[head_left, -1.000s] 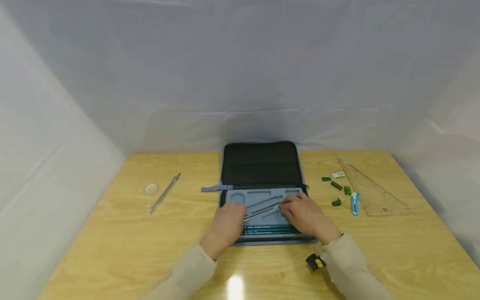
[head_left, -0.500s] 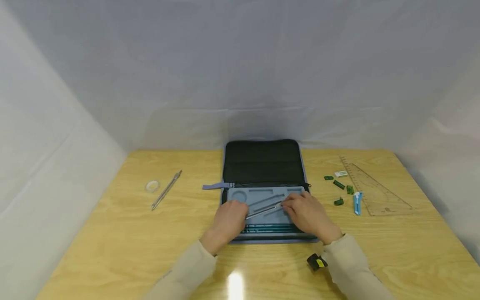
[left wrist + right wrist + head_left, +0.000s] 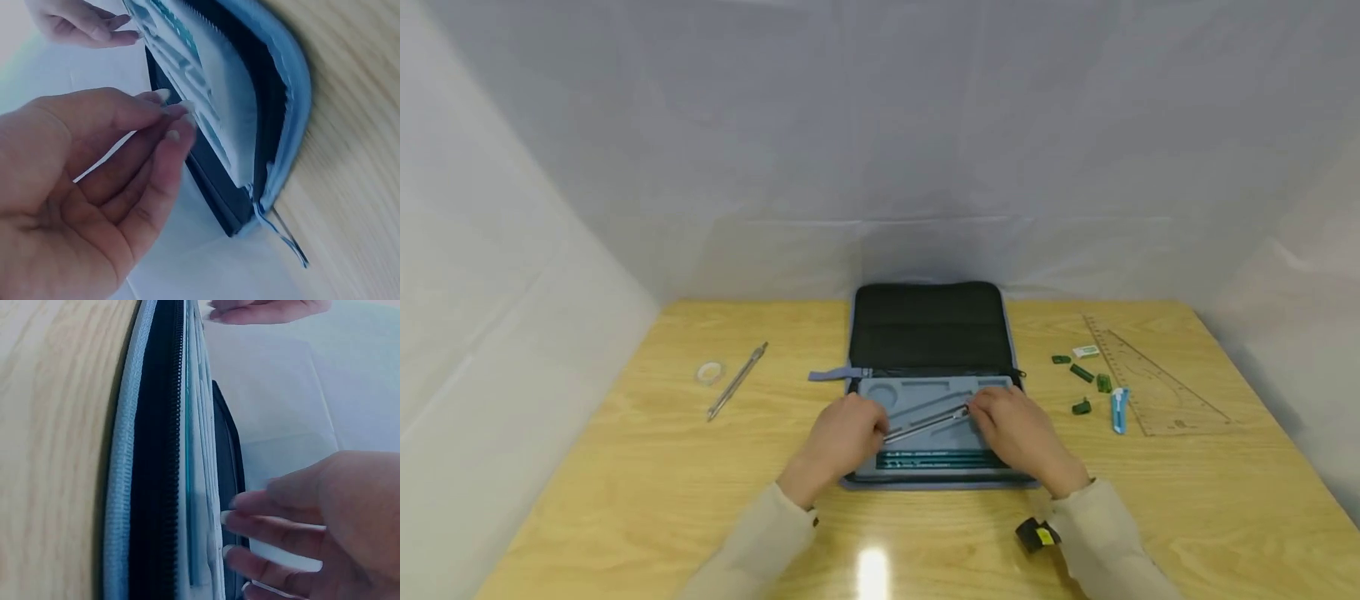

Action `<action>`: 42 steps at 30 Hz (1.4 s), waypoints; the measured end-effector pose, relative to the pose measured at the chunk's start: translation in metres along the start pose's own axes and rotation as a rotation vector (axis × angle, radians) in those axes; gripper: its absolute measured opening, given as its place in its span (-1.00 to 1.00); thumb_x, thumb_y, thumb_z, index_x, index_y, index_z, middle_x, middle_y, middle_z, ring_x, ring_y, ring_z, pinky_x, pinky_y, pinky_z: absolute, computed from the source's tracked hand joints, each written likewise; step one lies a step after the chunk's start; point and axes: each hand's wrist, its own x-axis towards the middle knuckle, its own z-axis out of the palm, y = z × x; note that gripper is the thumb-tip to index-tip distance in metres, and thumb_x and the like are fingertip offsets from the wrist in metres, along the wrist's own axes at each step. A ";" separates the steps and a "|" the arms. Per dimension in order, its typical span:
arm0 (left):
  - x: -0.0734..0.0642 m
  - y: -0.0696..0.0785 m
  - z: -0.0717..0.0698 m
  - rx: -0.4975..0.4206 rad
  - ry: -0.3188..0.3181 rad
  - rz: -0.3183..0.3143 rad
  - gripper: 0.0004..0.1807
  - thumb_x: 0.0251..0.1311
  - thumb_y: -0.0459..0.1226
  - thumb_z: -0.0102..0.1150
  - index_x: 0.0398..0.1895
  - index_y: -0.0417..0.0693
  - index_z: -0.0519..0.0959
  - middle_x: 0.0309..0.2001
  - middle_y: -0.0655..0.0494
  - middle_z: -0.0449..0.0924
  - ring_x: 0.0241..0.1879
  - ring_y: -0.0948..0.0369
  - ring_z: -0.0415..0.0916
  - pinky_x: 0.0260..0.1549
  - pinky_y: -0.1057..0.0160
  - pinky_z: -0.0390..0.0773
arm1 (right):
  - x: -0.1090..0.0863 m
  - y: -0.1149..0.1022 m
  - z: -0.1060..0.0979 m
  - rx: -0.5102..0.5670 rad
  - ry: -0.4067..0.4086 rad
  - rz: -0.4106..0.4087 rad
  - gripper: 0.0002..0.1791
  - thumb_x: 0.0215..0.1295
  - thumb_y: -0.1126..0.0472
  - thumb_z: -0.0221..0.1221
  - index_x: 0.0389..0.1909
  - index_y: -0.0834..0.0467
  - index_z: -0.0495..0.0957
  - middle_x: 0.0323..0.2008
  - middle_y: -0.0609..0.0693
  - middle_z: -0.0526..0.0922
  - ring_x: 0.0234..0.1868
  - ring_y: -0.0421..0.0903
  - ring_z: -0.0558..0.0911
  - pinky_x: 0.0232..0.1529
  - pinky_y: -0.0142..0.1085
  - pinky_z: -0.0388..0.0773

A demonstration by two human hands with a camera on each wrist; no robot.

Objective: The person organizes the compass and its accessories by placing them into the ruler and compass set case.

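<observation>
Head view: a metal compass [image 3: 927, 425] slants across the blue tray [image 3: 966, 438], lower centre, between the left hand [image 3: 841, 437] and right hand [image 3: 1018, 433]. Left wrist: fingertips [image 3: 174, 135] bunched mid-frame; whether they hold it, I cannot tell. Right wrist: loose fingers [image 3: 275, 530] stand apart, lower right.

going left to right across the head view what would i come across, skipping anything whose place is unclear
white ring, outer silver tool, left hand, inner silver tool, right hand, blue cutter
</observation>
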 end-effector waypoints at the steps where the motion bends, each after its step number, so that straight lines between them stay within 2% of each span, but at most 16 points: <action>1: 0.000 -0.002 -0.001 0.007 0.010 -0.005 -0.71 0.04 -0.53 0.09 -0.69 -0.02 0.59 -0.67 0.22 0.41 -0.68 0.32 0.14 -0.66 0.36 0.25 | 0.001 0.000 0.000 0.014 0.015 0.012 -0.79 0.37 0.23 0.12 -0.11 0.19 0.67 -0.08 0.09 0.65 -0.04 0.07 0.58 0.03 0.00 0.44; 3: 0.001 -0.006 -0.003 0.014 0.019 -0.026 -0.82 0.06 -0.47 0.15 -0.46 -0.08 0.71 -0.47 0.11 0.61 -0.58 0.27 0.40 -0.57 0.29 0.46 | 0.004 -0.001 -0.002 0.031 0.041 0.024 -0.79 0.36 0.22 0.14 -0.10 0.18 0.67 -0.07 0.08 0.63 -0.04 0.08 0.58 -0.01 0.02 0.48; 6: 0.002 -0.013 -0.006 0.048 0.012 -0.080 -0.81 0.07 -0.38 0.19 -0.26 -0.07 0.72 -0.23 0.04 0.66 -0.36 0.15 0.59 -0.48 0.17 0.57 | 0.007 -0.003 -0.005 0.040 0.042 0.035 -0.78 0.35 0.19 0.16 -0.07 0.16 0.66 -0.05 0.07 0.61 -0.05 0.08 0.57 -0.10 -0.01 0.53; 8: 0.003 -0.019 -0.007 0.076 0.006 -0.119 -0.79 0.08 -0.34 0.21 -0.21 -0.05 0.71 -0.20 0.05 0.65 -0.33 0.13 0.59 -0.52 0.15 0.56 | 0.009 -0.004 -0.007 0.047 0.028 0.040 -0.75 0.34 0.18 0.16 -0.03 0.15 0.64 -0.02 0.08 0.59 -0.05 0.09 0.56 -0.12 0.00 0.54; 12: 0.003 -0.030 -0.009 0.122 0.023 -0.176 -0.77 0.13 -0.25 0.21 -0.13 0.00 0.69 -0.11 0.04 0.63 -0.35 0.09 0.59 -0.60 0.12 0.51 | 0.013 -0.004 -0.008 0.048 0.007 0.041 -0.70 0.35 0.17 0.16 0.05 0.16 0.60 0.06 0.12 0.54 0.00 0.14 0.54 -0.06 0.05 0.50; 16: 0.001 -0.045 -0.012 0.116 0.052 -0.230 -0.73 0.16 -0.23 0.21 -0.06 -0.03 0.66 0.02 -0.02 0.58 -0.27 0.00 0.61 -0.55 0.05 0.55 | 0.022 -0.008 -0.006 0.050 -0.028 0.054 -0.65 0.37 0.14 0.14 0.12 0.14 0.56 0.16 0.14 0.47 0.08 0.16 0.50 -0.06 0.06 0.49; 19: -0.004 -0.060 -0.015 0.097 0.051 -0.273 -0.70 0.16 -0.24 0.19 -0.03 -0.08 0.63 0.03 -0.07 0.56 -0.29 0.01 0.59 -0.52 0.08 0.55 | 0.031 -0.015 -0.003 0.073 -0.077 0.060 -0.62 0.39 0.10 0.11 0.16 0.12 0.52 0.23 0.14 0.42 0.14 0.16 0.45 -0.07 0.06 0.49; 24: -0.019 -0.088 -0.022 0.060 0.031 -0.365 -0.61 0.20 -0.25 0.16 0.09 -0.16 0.54 0.07 -0.15 0.51 -0.54 0.16 0.43 -0.66 0.24 0.43 | 0.046 -0.029 0.005 0.146 -0.156 0.045 -0.58 0.40 0.08 0.09 0.22 0.10 0.47 0.30 0.14 0.33 0.24 0.16 0.36 0.05 0.09 0.42; 32: -0.048 -0.132 -0.045 0.037 0.049 -0.490 -0.55 0.25 -0.25 0.09 0.18 -0.27 0.43 0.11 -0.36 0.41 -0.70 0.18 0.30 -0.79 0.29 0.31 | 0.066 -0.046 0.014 0.228 -0.276 0.038 -0.56 0.43 0.04 0.04 0.28 0.01 0.42 0.40 0.06 0.19 0.36 0.08 0.22 0.10 0.05 0.40; 37: -0.061 -0.154 -0.050 0.039 0.041 -0.575 -0.53 0.23 -0.24 0.06 0.16 -0.32 0.43 -0.03 -0.29 0.48 -0.51 0.07 0.46 -0.68 0.19 0.42 | 0.074 -0.057 0.022 0.248 -0.308 -0.013 -0.55 0.44 0.04 0.02 0.29 0.03 0.41 0.41 0.09 0.16 0.37 0.10 0.19 0.17 0.05 0.33; 42: -0.067 -0.167 -0.050 0.064 0.047 -0.610 -0.51 0.17 -0.27 0.02 0.14 -0.39 0.43 0.02 -0.38 0.45 -0.20 -0.16 0.53 -0.42 -0.07 0.54 | 0.078 -0.065 0.027 0.245 -0.317 -0.045 -0.55 0.44 0.04 0.02 0.30 0.03 0.40 0.40 0.08 0.17 0.37 0.09 0.20 0.14 0.03 0.37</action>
